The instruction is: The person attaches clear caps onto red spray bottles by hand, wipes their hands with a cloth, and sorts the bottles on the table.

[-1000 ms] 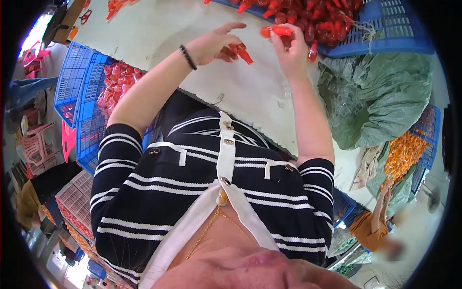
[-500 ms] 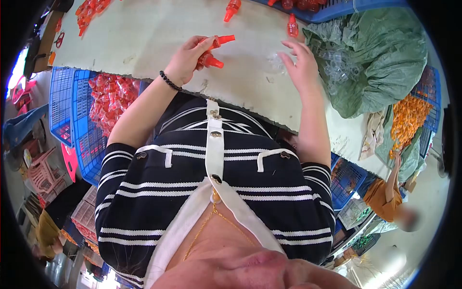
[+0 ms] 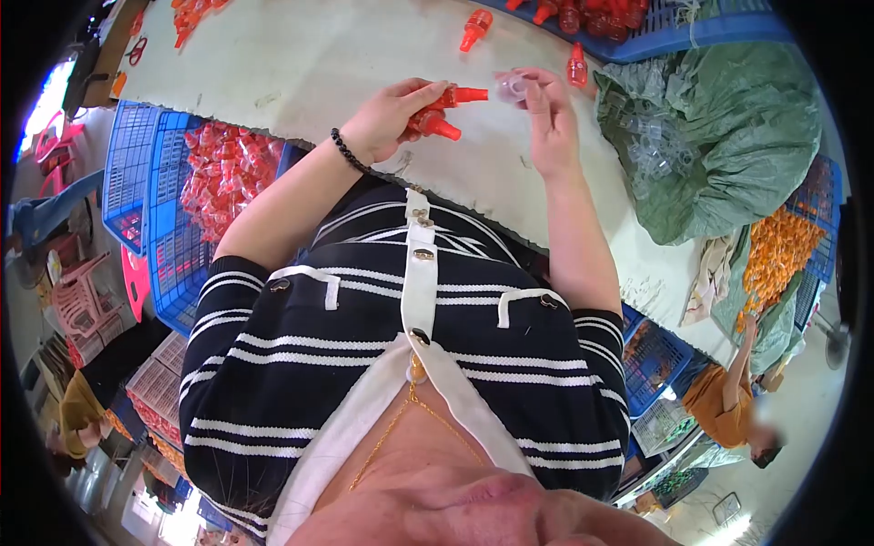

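My left hand (image 3: 390,118) is closed round two small red bottles with pointed tops, one red bottle (image 3: 466,95) above the other red bottle (image 3: 441,126), both tips facing right. In my right hand (image 3: 552,114) the fingers pinch clear plastic caps (image 3: 512,88), slightly blurred, just right of the upper bottle's tip. A gap shows between caps and bottle. More clear caps (image 3: 663,141) lie in an open green sack (image 3: 765,155) to the right. Two single red bottles lie farther back, one red bottle (image 3: 475,30) and another red bottle (image 3: 577,65) near the sack.
Blue crates stand around the white table (image 3: 309,68): a blue crate (image 3: 669,38) of red bottles at the back, another blue crate (image 3: 164,227) at left beside many red pieces (image 3: 228,177). Red scissors (image 3: 137,52) lie at far left. A person (image 3: 728,400) works beside orange pieces (image 3: 778,246).
My right hand has picked clear caps up off the table and moved them up and left towards the bottles. My left hand still holds the two bottles. The whole view has shifted slightly.
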### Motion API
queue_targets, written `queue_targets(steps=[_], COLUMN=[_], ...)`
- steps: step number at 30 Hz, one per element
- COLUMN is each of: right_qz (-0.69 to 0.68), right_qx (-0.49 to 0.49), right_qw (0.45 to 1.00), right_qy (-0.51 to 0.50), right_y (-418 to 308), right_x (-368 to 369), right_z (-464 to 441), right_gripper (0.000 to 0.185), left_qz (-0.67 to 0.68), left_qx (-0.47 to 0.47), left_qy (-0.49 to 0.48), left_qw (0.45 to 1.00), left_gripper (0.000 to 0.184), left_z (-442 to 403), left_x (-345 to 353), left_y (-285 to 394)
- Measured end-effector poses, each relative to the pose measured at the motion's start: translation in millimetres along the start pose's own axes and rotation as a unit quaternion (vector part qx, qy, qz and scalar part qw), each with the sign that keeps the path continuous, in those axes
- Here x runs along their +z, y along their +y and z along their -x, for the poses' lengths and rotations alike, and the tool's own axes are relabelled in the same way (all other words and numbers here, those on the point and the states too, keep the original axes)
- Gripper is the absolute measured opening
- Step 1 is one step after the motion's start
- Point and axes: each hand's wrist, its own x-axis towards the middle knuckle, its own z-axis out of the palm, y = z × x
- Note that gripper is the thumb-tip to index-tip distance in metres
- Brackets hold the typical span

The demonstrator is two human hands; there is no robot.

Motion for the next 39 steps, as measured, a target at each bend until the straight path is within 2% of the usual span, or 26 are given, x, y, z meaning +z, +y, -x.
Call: queue_targets(steps=[1,4,5,8,9,12,17,20,21,22,24,29,30,31,32,33,34,36,38,39], right_qz=[-0.001,-0.192,-0.193,-0.025,-0.025,0.123,0.165,0.030,0.030,-0.016,-0.107,-0.089,0.077,0.240,0.242,0.326,0.408,0.433,0.477,0.477], right_qx=[0.000,0.086,0.086,0.070,0.070,-0.004,-0.027,0.052,0.053,0.107,0.212,0.195,0.122,0.044,0.044,0.062,0.081,0.115,0.185,0.185], right_qw=[1.000,0.977,0.977,0.996,0.996,0.987,0.981,0.997,0.997,0.993,0.971,0.976,0.990,0.969,0.968,0.939,0.902,0.888,0.854,0.854], right_qy=[-0.001,-0.034,-0.035,-0.048,-0.050,-0.106,-0.095,-0.044,-0.040,-0.038,-0.028,-0.029,0.009,0.046,0.047,0.083,0.119,0.110,0.093,0.093], right_y=[2,11,10,-8,-12,-21,-22,-7,-7,-6,-6,-5,-9,-11,-9,-6,-2,3,9,14], right_x=[6,20,19,13,14,17,20,28,29,30,29,20,9,-3,-18,-37,-48,-59,-65,-66], right_z=[1,7,7,8,9,11,10,14,14,15,19,27,27,27,28,30,32,37,44,47], right_gripper=[0.025,0.025,0.025,0.030,0.030,0.027,0.025,0.025,0.025,0.025,0.025,0.029,0.030,0.031,0.031,0.032,0.033,0.034,0.036,0.036], left_qz=[0.000,0.084,0.085,0.097,0.098,0.058,0.046,-0.168,-0.169,-0.269,-0.447,-0.399,-0.330,-0.258,-0.183,-0.183,-0.121,0.003,0.016,0.029], left_qx=[0.000,-0.016,-0.016,-0.020,-0.020,-0.009,-0.013,0.148,0.147,0.234,0.395,0.376,0.321,0.263,0.202,0.203,0.173,0.112,0.104,0.096], left_qy=[0.001,-0.043,-0.041,-0.040,-0.038,-0.038,-0.053,0.036,0.032,0.051,0.080,0.039,0.046,0.053,0.060,0.059,0.071,0.094,0.097,0.103], left_qw=[1.000,0.995,0.995,0.994,0.994,0.998,0.997,0.974,0.974,0.933,0.799,0.835,0.886,0.928,0.960,0.960,0.975,0.989,0.990,0.990], left_gripper=[0.032,0.033,0.033,0.035,0.035,0.033,0.030,0.025,0.025,0.024,0.023,0.024,0.025,0.026,0.027,0.027,0.031,0.040,0.038,0.037], left_z=[1,5,5,9,10,13,12,20,21,23,23,14,11,8,5,3,1,-3,-6,-7], left_x=[3,8,8,8,8,11,12,24,24,22,18,14,13,12,10,8,5,3,7,10], left_y=[1,2,3,3,5,9,6,8,6,4,-3,-11,-11,-10,-9,-8,-6,-2,-3,-4])
